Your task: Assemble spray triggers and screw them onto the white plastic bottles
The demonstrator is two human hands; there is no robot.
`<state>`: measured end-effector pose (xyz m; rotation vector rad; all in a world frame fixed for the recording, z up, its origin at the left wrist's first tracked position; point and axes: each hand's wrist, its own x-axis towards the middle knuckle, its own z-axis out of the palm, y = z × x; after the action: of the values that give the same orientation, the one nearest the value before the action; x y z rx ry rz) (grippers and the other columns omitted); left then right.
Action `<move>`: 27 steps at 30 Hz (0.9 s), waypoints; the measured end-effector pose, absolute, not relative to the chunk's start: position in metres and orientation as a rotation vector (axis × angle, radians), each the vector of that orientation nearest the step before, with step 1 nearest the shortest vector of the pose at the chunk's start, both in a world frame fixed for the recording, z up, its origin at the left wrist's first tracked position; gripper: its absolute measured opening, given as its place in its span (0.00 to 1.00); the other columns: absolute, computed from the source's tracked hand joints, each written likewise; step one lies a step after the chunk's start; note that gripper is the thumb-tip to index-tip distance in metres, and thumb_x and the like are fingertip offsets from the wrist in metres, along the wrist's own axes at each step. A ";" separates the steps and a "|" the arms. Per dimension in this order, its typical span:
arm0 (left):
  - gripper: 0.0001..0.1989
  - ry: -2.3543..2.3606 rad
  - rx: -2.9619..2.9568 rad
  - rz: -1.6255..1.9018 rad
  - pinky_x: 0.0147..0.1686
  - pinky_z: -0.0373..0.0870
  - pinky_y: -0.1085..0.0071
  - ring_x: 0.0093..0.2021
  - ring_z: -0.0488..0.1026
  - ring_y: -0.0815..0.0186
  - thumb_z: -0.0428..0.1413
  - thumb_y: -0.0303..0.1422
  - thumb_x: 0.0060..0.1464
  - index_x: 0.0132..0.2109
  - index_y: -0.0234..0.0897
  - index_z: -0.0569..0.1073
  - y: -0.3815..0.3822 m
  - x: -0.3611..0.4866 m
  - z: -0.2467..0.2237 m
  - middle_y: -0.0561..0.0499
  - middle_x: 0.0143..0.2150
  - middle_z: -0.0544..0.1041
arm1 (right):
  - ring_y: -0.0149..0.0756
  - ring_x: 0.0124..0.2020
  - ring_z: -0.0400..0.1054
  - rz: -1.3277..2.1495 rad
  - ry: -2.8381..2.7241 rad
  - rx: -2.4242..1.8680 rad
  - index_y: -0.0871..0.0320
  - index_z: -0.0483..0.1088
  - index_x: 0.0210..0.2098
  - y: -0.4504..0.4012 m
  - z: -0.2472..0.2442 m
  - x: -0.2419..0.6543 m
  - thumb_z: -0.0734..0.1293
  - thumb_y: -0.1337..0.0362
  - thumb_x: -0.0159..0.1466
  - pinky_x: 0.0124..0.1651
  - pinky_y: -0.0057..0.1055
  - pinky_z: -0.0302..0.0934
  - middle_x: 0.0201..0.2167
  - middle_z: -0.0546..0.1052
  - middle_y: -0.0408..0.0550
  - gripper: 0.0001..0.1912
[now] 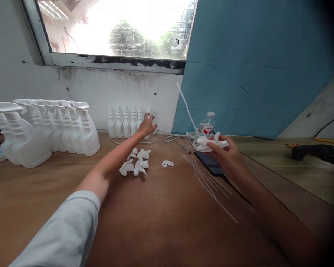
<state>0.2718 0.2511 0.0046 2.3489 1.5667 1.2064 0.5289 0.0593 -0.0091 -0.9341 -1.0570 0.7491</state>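
My left hand (147,125) reaches out to the right end of a row of small white bottles (126,122) by the wall. Its fingers are apart and curved in front of the last bottle (149,110), covering much of it; whether they touch it I cannot tell. In my right hand (229,154) is a white trigger sprayer head (211,144), pinched between thumb and fingers. From its far end a thin white tube (186,104) appears to rise up and to the left. Several loose white sprayer heads (140,167) lie on the wooden table under my left forearm.
Large white spray bottles (80,129) stand at left. Small white flat pieces (167,163) and thin tubes (211,187) lie mid-table. A phone (210,163), a screwdriver (183,147), a white cable (169,138) and a clear labelled bottle (206,125) are near my right hand.
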 end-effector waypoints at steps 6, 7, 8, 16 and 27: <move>0.30 1.814 2.183 1.097 0.52 0.65 0.54 0.52 0.70 0.51 0.57 0.31 0.53 0.63 0.41 0.59 0.296 0.285 0.016 0.37 0.70 0.38 | 0.37 0.34 0.74 0.770 -1.057 -0.918 0.53 0.63 0.38 0.060 -0.004 0.540 0.77 0.60 0.47 0.33 0.35 0.74 0.36 0.75 0.42 0.24; 0.30 1.828 2.163 1.079 0.51 0.66 0.55 0.51 0.71 0.52 0.57 0.31 0.54 0.63 0.40 0.59 0.299 0.285 0.015 0.35 0.68 0.43 | 0.38 0.33 0.75 0.772 -1.073 -0.926 0.53 0.62 0.38 0.060 -0.004 0.541 0.76 0.59 0.47 0.33 0.37 0.74 0.36 0.75 0.42 0.25; 0.30 1.833 2.153 1.068 0.49 0.67 0.56 0.50 0.71 0.53 0.57 0.31 0.54 0.63 0.39 0.59 0.301 0.285 0.015 0.33 0.66 0.49 | 0.39 0.32 0.75 0.774 -1.086 -0.942 0.52 0.60 0.39 0.060 -0.004 0.541 0.76 0.58 0.47 0.33 0.38 0.74 0.36 0.75 0.42 0.26; 0.26 1.697 2.376 1.322 0.55 0.60 0.58 0.60 0.58 0.51 0.57 0.34 0.56 0.60 0.38 0.60 0.256 0.286 0.025 0.37 0.59 0.58 | 0.39 0.34 0.74 0.553 -0.987 -1.011 0.52 0.59 0.40 0.060 0.001 0.551 0.79 0.62 0.42 0.30 0.31 0.70 0.35 0.76 0.46 0.32; 0.21 1.500 3.313 1.048 0.31 0.69 0.69 0.43 0.68 0.61 0.47 0.25 0.58 0.58 0.43 0.59 0.108 0.194 0.047 0.40 0.59 0.58 | 0.42 0.33 0.74 0.234 -1.108 -0.597 0.51 0.57 0.36 0.031 0.037 0.537 0.77 0.60 0.39 0.39 0.45 0.66 0.27 0.73 0.42 0.31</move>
<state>0.1944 0.1079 0.0470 3.3132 1.4996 1.0482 0.5373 0.0308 0.0373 -0.5966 -1.1081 0.2335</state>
